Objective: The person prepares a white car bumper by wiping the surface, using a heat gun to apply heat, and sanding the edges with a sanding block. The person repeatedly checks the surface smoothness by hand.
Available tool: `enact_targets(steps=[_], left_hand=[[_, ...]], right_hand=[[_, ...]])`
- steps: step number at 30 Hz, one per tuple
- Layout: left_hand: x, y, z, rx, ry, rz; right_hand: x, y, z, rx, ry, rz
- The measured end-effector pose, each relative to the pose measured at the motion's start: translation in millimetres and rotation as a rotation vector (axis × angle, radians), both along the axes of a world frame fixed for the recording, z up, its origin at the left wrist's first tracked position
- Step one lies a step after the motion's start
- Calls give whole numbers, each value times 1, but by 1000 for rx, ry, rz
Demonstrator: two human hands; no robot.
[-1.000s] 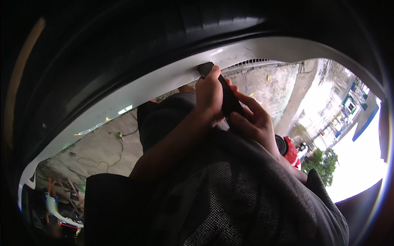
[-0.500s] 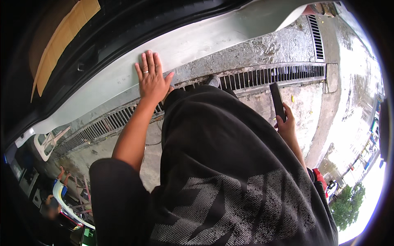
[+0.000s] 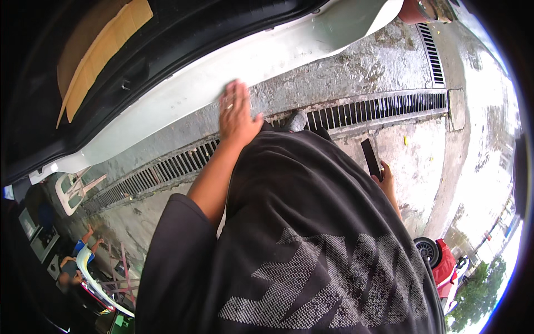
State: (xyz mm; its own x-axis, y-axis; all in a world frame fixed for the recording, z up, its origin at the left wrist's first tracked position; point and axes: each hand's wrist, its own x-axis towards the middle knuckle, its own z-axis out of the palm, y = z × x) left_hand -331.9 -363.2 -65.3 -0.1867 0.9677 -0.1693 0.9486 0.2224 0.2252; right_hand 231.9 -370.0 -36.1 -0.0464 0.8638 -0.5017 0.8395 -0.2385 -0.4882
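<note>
A white car body panel [image 3: 194,83], edged by a black seal and dark trim, stretches across the upper part of the head view. Over its lower edge lies my left hand [image 3: 239,117], fingers stretched out and slightly blurred; whether the fingertips touch the panel I cannot tell. A ring shows on one finger. Off to the right, my right hand [image 3: 385,181] grips one end of a flat black rectangular block [image 3: 371,157], held low over the concrete. Part of that hand is behind my dark shirt.
A metal drain grate [image 3: 361,113] crosses the wet concrete, with my grey shoe [image 3: 297,120] beside it. Cardboard [image 3: 105,58] lies inside the dark car opening. A white plastic chair [image 3: 68,195] and another person [image 3: 83,253] are at left; a red vehicle [image 3: 445,267] stands at right.
My left hand has slid down the panel to its lower edge, nearer my body. My right hand has lowered with the black block. The view has shifted slightly.
</note>
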Motion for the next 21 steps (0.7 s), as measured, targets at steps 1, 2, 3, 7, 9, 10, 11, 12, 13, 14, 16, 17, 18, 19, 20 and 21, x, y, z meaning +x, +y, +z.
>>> enact_targets(steps=[1, 2, 3, 7, 9, 10, 11, 12, 13, 14, 16, 17, 18, 19, 20, 21], left_hand=[[-15, -23, 1, -45, 40, 127], [-35, -58, -7, -60, 63, 232], [-56, -92, -14, -42, 116, 275], [-123, -191, -2, -26, 179, 408], [-157, -219, 0, -57, 147, 454], [-180, -228, 0, -47, 61, 483], [-203, -237, -2, -38, -25, 516], [-216, -248, -3, -33, -110, 556], [-226, -254, -2, -22, -142, 597], [-235, -255, 3, -12, -173, 631], [-252, -265, 3, 25, -198, 634], [-261, -276, -2, 13, -222, 626], [-270, -287, -14, 6, -244, 616], [-277, -296, -25, 2, -268, 608], [-282, -305, -35, -27, -274, 595], [-287, -308, -49, -19, -357, 612]], right_hand=[[4, -9, -4, 38, -28, -8], [-7, -15, 1, -27, 21, -160], [-19, -19, 8, -79, 66, -313], [-47, -55, -6, -292, 582, -830], [-101, -66, 6, -340, 607, -907], [-114, -74, -2, -403, 620, -825], [-126, -80, -14, -466, 629, -738], [-142, -87, -23, -433, 696, -691], [-162, -91, -31, -399, 765, -643], [-187, -93, -28, -357, 816, -638], [-232, -92, -6, -272, 919, -633], [-244, -90, 0, -323, 889, -561], [-257, -92, 5, -359, 853, -546], [-266, -93, 10, -392, 818, -525], [-270, -97, 2, -328, 747, -453], [-273, -103, -15, -267, 670, -383]])
